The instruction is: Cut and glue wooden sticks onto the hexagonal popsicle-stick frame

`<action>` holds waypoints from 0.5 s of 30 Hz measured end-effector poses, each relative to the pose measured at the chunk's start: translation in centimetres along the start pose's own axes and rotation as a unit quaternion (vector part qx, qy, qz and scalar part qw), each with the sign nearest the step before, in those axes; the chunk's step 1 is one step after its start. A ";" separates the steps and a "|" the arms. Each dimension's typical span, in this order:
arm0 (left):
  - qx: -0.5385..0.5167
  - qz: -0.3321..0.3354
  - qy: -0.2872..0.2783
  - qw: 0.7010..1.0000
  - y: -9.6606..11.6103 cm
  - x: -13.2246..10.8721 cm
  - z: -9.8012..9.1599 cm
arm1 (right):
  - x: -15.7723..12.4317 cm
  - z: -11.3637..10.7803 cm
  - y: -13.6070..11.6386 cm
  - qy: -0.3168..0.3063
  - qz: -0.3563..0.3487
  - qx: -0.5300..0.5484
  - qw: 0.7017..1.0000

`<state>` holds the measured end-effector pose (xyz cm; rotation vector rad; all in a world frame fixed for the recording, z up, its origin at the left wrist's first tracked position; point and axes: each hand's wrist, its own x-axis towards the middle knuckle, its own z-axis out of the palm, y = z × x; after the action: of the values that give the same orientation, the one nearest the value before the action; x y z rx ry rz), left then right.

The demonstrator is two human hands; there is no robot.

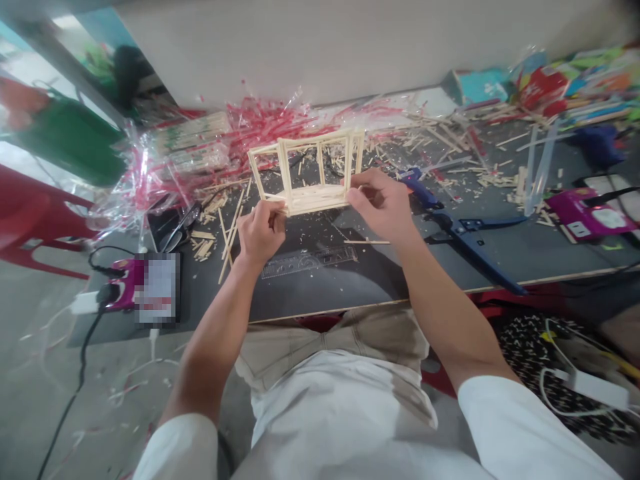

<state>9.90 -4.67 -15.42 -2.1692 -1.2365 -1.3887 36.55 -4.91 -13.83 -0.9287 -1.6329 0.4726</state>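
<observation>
Between my two hands is a small open frame of thin wooden sticks (pixel 315 199), with upright posts, a top rim and a flat base. My left hand (pixel 261 228) pinches its lower left corner. My right hand (pixel 381 200) grips the right post near the base, thumb and fingers closed round it. The frame is held up over the dark tabletop (pixel 300 293). Below it lies a clear ruler with cut-out shapes (pixel 310 262), and a single loose stick (pixel 367 242) rests near my right wrist.
Blue cutters (pixel 470 243) and a blue glue gun (pixel 417 185) lie to the right. Purple power strips (pixel 590 213) sit at both ends. Stick offcuts (pixel 203 243) and red-and-clear plastic wrapping (pixel 250 127) cover the back and left. A red chair (pixel 35 213) stands at left.
</observation>
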 end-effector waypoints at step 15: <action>-0.010 0.063 0.028 0.998 1.2 0.8 -0.5 | 0.2 -0.4 -1.6 0.025 0.053 0.015 0.998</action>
<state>10.66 -5.26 -14.24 -2.1647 -1.0511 -1.4061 36.42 -5.82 -12.46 -1.0001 -1.5318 0.5413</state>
